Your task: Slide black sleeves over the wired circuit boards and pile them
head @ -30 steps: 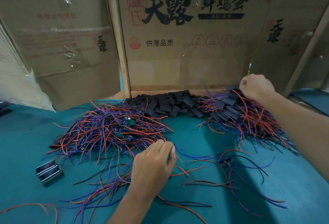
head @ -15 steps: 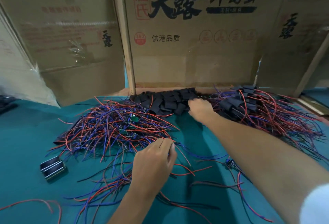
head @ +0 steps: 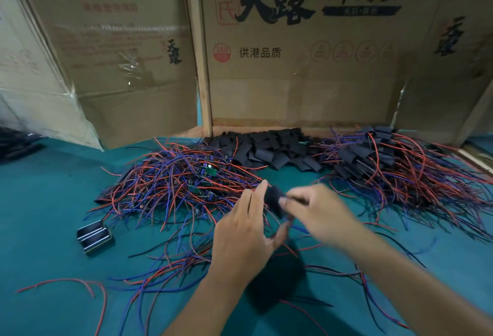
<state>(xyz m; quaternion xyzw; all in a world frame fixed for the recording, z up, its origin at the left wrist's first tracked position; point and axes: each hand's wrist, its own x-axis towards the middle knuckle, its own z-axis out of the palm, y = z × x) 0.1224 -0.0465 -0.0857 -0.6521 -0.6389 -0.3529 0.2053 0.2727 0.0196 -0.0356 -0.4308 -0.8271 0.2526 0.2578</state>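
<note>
With the right hand (head: 317, 210) pinching the flat black tubular sleeve (head: 274, 198) at 12 o'clock of the left hand (head: 248, 231), whose grip was unclear, the sleeve mouth should have been squeezed open first.

The light is soft and rather dim, with a warm cast on the cardboard boxes (head: 306, 74) and a deep teal tabletop (head: 48, 202). A dark shadow (head: 277, 277) pools under the hands at lower centre, which suggests light from above. Clear tape (head: 128, 60) on the upper left box catches small glints. The right hand (head: 317, 213) is smeared by motion blur, and the black sleeve (head: 274, 199) it holds is soft too; the left hand (head: 245, 237) is sharper. Wide-angle distortion bends the box edges at the frame's sides.
</note>
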